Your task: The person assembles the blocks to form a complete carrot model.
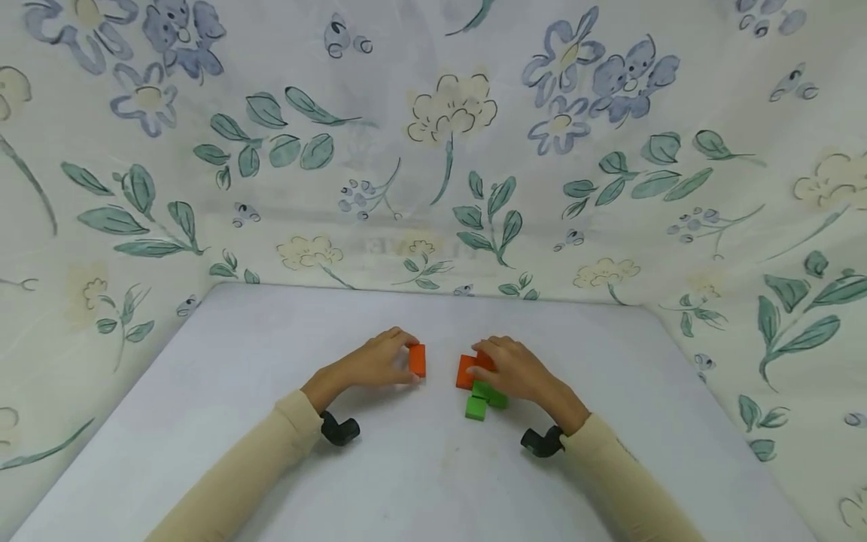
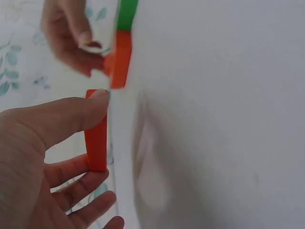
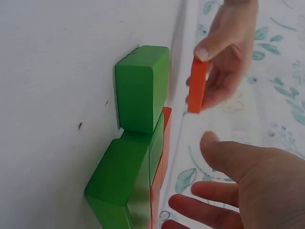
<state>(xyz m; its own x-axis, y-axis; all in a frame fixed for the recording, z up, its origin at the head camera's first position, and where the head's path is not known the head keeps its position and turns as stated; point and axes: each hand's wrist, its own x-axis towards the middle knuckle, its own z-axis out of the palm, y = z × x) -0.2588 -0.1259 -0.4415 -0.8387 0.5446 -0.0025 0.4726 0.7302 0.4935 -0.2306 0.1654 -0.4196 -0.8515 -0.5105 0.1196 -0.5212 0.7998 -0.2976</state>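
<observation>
My left hand (image 1: 375, 363) pinches a flat orange block (image 1: 417, 360) by its ends, between thumb and fingers. In the left wrist view this held block (image 2: 96, 143) is raised off the white table. My right hand (image 1: 520, 370) hovers over the right-hand cluster, thumb and fingers spread apart, as the right wrist view shows. Under and beside its fingertips lie an orange block (image 1: 465, 372) and a second orange block (image 1: 485, 362), the latter partly hidden by the hand. Several green blocks (image 1: 476, 409) adjoin them on the near side; one green block (image 3: 138, 90) juts out from the group.
A white table (image 1: 433, 482) spreads beneath both hands. Floral cloth (image 1: 379, 188) hangs behind it and along the sides. Black wrist devices (image 1: 341, 430) sit under the cuffs of both beige sleeves (image 1: 237, 467).
</observation>
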